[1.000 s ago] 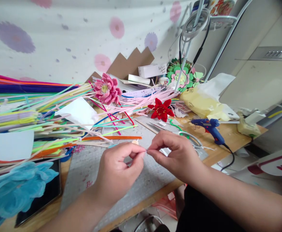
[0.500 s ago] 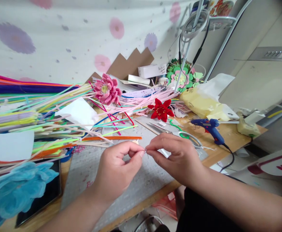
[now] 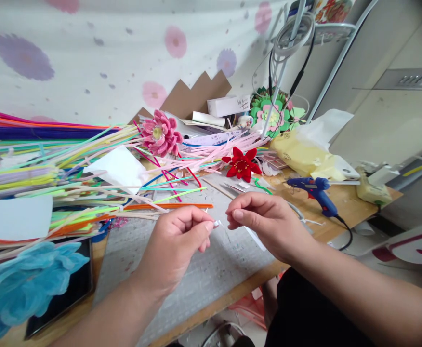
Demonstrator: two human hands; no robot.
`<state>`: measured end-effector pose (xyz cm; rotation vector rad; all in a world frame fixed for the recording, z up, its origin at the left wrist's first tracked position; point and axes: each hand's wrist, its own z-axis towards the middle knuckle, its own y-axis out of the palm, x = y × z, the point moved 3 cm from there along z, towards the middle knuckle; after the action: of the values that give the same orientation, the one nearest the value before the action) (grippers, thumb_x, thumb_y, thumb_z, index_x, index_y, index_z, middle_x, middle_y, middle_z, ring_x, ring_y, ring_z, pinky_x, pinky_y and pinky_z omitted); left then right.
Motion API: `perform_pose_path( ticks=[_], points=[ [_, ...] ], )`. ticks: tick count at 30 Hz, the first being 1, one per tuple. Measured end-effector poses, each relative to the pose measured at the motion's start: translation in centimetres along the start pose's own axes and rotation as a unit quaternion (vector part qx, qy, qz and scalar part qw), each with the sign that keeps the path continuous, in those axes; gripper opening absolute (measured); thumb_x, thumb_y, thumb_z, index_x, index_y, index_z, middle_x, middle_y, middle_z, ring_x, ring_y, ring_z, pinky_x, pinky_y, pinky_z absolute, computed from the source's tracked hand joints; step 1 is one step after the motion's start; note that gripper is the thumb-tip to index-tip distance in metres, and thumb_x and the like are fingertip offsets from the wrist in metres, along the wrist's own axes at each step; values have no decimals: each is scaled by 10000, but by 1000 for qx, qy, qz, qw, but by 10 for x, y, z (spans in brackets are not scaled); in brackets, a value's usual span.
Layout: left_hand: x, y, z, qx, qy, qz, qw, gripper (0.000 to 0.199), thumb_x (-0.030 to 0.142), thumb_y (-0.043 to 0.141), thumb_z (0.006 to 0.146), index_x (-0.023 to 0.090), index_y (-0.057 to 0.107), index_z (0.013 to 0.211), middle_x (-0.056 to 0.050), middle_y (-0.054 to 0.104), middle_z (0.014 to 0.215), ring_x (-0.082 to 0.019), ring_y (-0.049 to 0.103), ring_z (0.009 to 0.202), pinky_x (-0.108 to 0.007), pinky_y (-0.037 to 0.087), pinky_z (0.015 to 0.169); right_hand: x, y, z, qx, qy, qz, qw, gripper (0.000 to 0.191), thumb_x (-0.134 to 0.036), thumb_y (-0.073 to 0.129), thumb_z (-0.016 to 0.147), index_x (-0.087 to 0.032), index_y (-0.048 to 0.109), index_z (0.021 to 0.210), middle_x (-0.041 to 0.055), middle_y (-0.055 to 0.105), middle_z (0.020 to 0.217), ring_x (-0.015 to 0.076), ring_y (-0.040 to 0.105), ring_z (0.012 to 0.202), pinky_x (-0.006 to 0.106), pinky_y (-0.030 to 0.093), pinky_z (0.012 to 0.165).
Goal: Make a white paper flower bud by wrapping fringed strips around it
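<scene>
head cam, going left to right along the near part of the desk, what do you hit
blue fluffy flower → left hand pinching a tiny white piece → right hand → blue glue gun → yellowish lump at the desk's right corner

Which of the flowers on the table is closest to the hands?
The red flower, lying just beyond the right hand. The pink flower sits farther back among the pipe cleaners, the green-and-pink one is by the wall, and the big blue one is far left.
</scene>
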<state>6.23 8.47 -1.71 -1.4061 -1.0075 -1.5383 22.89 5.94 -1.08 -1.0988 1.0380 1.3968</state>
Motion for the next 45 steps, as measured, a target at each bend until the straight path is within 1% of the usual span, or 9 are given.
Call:
perform_pose_path(
  ticks=[3, 10, 15, 18, 22, 27, 32, 37, 45],
  points=[
    [0, 0, 0, -6, -4, 12, 1000, 87, 194, 629, 736, 190, 672, 660, 47, 559, 474, -80, 492, 469, -205, 372, 487, 2, 1, 3, -7, 16, 1, 1000, 147, -314, 700, 771, -170, 667, 769, -3, 621, 672, 117, 565, 610, 255, 459, 586],
    [-3, 0, 0, -6, -5, 56, 998, 98, 216, 610, 752, 191, 659, 671, 45, 556, 481, -84, 487, 473, -205, 362, 472, -2, 10, 4, -42, 14, -10, 999, 81, -179, 703, 733, -155, 631, 703, -23, 598, 657, 87, 511, 607, 211, 425, 563],
    [-1, 2, -1, -7, 8, 98, 995, 123, 226, 594, 765, 187, 635, 655, 47, 542, 482, -81, 458, 453, -204, 339, 440, 0, 10, 4, -25, -9, -48, 998, 77, -194, 692, 732, -160, 627, 709, -17, 607, 656, 93, 527, 599, 218, 440, 557],
    [4, 2, -3, -3, 40, 140, 989, 129, 212, 584, 758, 185, 624, 638, 50, 523, 483, -83, 447, 454, -205, 339, 434, -1, 11, 3, -8, -48, -85, 995, 52, -180, 684, 739, -166, 636, 722, -4, 630, 683, 105, 566, 625, 233, 471, 587],
    [9, 2, -5, 13, 81, 188, 979, 132, 188, 569, 758, 189, 627, 640, 44, 545, 510, -93, 486, 489, -210, 376, 465, -4, 13, 1, -13, -76, -94, 993, 46, -178, 685, 748, -170, 649, 721, 7, 647, 707, 114, 594, 656, 242, 497, 622],
    [8, 1, -5, 26, 91, 198, 976, 122, 194, 570, 768, 192, 642, 670, 35, 579, 537, -99, 510, 499, -211, 386, 464, -3, 11, 1, -14, -57, -91, 994, 29, -195, 668, 769, -172, 672, 751, 14, 668, 723, 122, 593, 667, 247, 497, 616],
    [8, 0, -4, 25, 94, 202, 975, 112, 193, 581, 763, 187, 642, 670, 21, 613, 568, -105, 538, 523, -209, 397, 469, -1, 10, 3, -23, -42, -83, 995, 61, -194, 657, 782, -168, 707, 806, 22, 688, 769, 125, 614, 709, 253, 499, 662],
    [10, 1, -5, 29, 106, 223, 969, 126, 189, 563, 770, 187, 632, 664, 19, 626, 587, -102, 541, 523, -204, 402, 468, -2, 11, 3, -30, -51, -85, 995, 56, -205, 671, 767, -163, 707, 772, 24, 682, 748, 124, 609, 685, 249, 489, 637],
    [10, 2, -6, 38, 117, 246, 962, 117, 182, 556, 762, 183, 621, 666, 15, 619, 591, -107, 539, 525, -198, 395, 448, -6, 14, 0, -6, -90, -155, 984, 43, -168, 667, 753, -178, 656, 713, 10, 664, 693, 122, 601, 639, 244, 493, 595]
  ],
)
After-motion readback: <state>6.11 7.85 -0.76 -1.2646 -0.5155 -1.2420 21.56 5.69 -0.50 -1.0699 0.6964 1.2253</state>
